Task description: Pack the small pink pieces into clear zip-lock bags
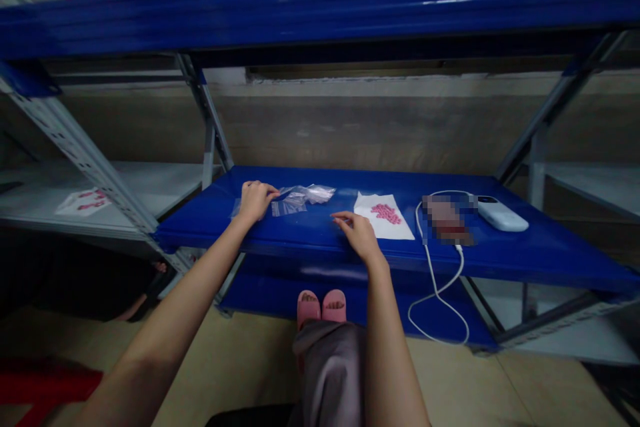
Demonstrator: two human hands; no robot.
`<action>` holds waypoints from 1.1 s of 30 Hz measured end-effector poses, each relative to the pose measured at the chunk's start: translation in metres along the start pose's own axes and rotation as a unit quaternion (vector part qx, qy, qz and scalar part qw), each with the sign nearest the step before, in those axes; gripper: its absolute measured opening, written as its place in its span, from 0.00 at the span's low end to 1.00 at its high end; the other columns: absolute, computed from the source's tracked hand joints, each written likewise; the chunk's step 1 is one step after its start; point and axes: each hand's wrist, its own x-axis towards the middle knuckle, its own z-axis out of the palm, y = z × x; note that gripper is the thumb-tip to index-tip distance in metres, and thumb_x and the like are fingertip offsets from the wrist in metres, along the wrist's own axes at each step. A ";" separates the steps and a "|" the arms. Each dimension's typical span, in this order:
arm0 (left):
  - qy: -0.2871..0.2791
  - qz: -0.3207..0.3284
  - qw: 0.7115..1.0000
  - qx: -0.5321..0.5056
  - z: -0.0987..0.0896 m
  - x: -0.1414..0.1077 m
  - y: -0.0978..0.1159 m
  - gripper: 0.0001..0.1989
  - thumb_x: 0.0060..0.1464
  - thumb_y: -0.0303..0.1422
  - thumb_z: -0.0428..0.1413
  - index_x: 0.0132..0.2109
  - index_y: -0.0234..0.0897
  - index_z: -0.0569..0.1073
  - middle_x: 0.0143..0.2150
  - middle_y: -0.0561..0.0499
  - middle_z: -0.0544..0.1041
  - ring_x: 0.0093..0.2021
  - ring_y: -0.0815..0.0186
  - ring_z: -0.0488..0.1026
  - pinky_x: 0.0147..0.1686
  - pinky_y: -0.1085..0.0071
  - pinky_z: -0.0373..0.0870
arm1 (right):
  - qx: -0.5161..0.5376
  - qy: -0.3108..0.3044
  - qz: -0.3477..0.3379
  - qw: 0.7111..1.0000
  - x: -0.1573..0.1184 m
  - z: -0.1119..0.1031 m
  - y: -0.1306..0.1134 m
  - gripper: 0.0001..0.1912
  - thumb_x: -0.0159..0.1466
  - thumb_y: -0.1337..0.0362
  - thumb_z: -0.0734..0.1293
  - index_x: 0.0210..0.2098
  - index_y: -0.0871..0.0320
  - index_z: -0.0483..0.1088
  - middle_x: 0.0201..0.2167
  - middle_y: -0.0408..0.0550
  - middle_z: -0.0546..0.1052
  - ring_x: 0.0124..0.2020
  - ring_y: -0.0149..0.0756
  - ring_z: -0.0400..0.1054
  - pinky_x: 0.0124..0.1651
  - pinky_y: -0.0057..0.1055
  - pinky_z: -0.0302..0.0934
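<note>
Bags (296,200), clear, on blue shelf (311,230), contents and count unclear | left hand (256,201): fingers narrow at bags, grip can't tell | right hand (357,232): fingers slightly parted | one paper (397,232): many pink pieces (386,213)

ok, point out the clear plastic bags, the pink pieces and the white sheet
Clear plastic bags (293,203): head view, middle of the bag pile.
Pink pieces (387,213): head view, middle of the cluster.
White sheet (394,233): head view, bare part near its front edge.
</note>
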 end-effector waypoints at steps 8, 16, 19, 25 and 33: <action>0.046 -0.082 0.972 -0.217 -0.018 -0.003 0.038 0.07 0.48 0.37 0.59 0.32 0.40 0.78 0.30 0.51 0.79 0.32 0.63 0.74 0.31 0.71 0.63 | 0.076 0.030 -0.034 0.996 0.002 0.005 -0.009 0.12 0.60 0.63 0.61 0.40 0.54 0.73 0.38 0.45 0.77 0.36 0.34 0.70 0.44 0.32 0.62; 0.033 0.045 0.959 -0.278 0.008 -0.013 0.103 0.04 0.47 0.32 0.59 0.27 0.39 0.77 0.26 0.52 0.76 0.30 0.64 0.71 0.31 0.71 0.61 | 0.187 0.047 -0.034 0.981 0.006 0.015 -0.019 0.17 0.58 0.61 0.63 0.46 0.57 0.71 0.47 0.49 0.74 0.47 0.37 0.68 0.48 0.32 0.62; 0.025 0.051 0.960 -0.275 0.016 -0.017 0.119 0.03 0.46 0.30 0.58 0.27 0.38 0.76 0.26 0.51 0.75 0.31 0.62 0.71 0.35 0.68 0.62 | 0.206 0.063 0.018 0.976 0.007 0.014 -0.012 0.14 0.58 0.61 0.63 0.41 0.58 0.74 0.42 0.49 0.77 0.44 0.39 0.70 0.47 0.34 0.63; 0.028 0.067 0.947 -0.313 0.036 -0.022 0.139 0.04 0.44 0.25 0.59 0.25 0.36 0.71 0.27 0.51 0.73 0.32 0.62 0.70 0.37 0.67 0.62 | 0.183 0.107 0.099 0.972 0.010 0.009 0.002 0.12 0.51 0.60 0.68 0.31 0.61 0.77 0.30 0.50 0.79 0.34 0.41 0.73 0.39 0.32 0.66; -0.073 0.094 0.831 -0.543 0.058 -0.017 0.134 0.09 0.45 0.30 0.59 0.22 0.34 0.67 0.23 0.54 0.71 0.28 0.68 0.68 0.32 0.72 0.62 | 0.177 0.106 0.133 0.969 0.010 0.008 0.018 0.10 0.51 0.61 0.67 0.28 0.62 0.76 0.24 0.49 0.78 0.27 0.39 0.73 0.32 0.31 0.67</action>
